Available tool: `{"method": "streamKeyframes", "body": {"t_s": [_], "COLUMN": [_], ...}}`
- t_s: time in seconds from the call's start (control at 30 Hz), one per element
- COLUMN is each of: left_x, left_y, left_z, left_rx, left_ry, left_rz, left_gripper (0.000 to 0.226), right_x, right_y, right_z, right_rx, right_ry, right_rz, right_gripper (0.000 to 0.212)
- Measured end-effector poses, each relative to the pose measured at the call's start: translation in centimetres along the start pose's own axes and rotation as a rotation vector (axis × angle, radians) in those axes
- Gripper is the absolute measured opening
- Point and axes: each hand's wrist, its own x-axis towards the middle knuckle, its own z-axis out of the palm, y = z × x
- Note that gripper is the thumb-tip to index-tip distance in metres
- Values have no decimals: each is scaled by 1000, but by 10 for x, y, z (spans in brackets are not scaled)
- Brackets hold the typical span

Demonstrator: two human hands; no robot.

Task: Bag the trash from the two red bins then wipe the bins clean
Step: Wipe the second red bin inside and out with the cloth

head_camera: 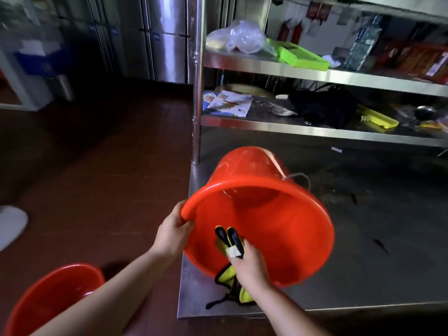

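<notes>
Head-worn view; forward, downward, close

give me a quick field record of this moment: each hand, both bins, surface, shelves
left hand: left hand grips the rim of the tilted red bin
right hand: right hand holds a yellow-and-black cloth item inside the bin's mouth
tilted red bin: on its side on the steel table, mouth toward the camera, no trash visible inside
second red bin: second red bin on the floor, lower left
shelves: green tray, clear plastic bag
</notes>
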Motion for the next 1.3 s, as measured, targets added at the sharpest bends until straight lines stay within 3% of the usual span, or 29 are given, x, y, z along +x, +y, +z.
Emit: {"method": "streamKeyframes", "body": {"t_s": [0.07, 0.13, 0.2, 0.3, 0.43, 0.5, 0.6, 0.8, 0.87, 0.97, 1.1, 1.2, 1.3], "left_x": [2, 6, 12, 24, 45, 59, 83, 119, 122, 111, 73, 61, 58], "left_y": [-4, -12, -21, -37, -45, -45, -37, -33, -46, -93, -155, -167, -161], "left_z": [-2, -3, -7, -27, -55, -66, -79, -93, -92, -80, -45, -27, -23], "left_rx": [154, 200, 212, 298, 335, 376, 454, 537, 496, 175, -81, -190, -174], "left_ry": [-6, 14, 7, -50, -194, -244, -287, -370, -347, -299, -490, -416, -372], "left_rz": [50, 70, 46, 7, 48, 81, 147, 298, 333, 235, -10, -33, 51], "left_gripper": [50, 50, 37, 22, 39, 32, 18, 27, 33, 30, 23, 32, 34], "right_x": [1, 1, 2, 10, 36, 61, 103, 183, 198, 209, 206, 183, 143], "right_y": [-5, -8, -11, -10, -11, -13, -15, -5, -2, -1, -6, -10, -15], "right_z": [16, 39, 63, 91, 113, 119, 122, 109, 110, 118, 125, 138, 152], "right_rx": [14, -9, -135, -257, -390, -473, -541, -590, -668, -748, -697, -633, -554], "right_ry": [-97, -305, -407, -339, -248, -252, -232, -161, -121, -61, -20, 17, 69], "right_rz": [-6, -87, -155, -129, -154, -139, -80, 61, 101, 102, 131, 134, 130], "right_gripper": [28, 58, 71, 63, 56, 56, 61, 78, 78, 78, 75, 71, 66]}}
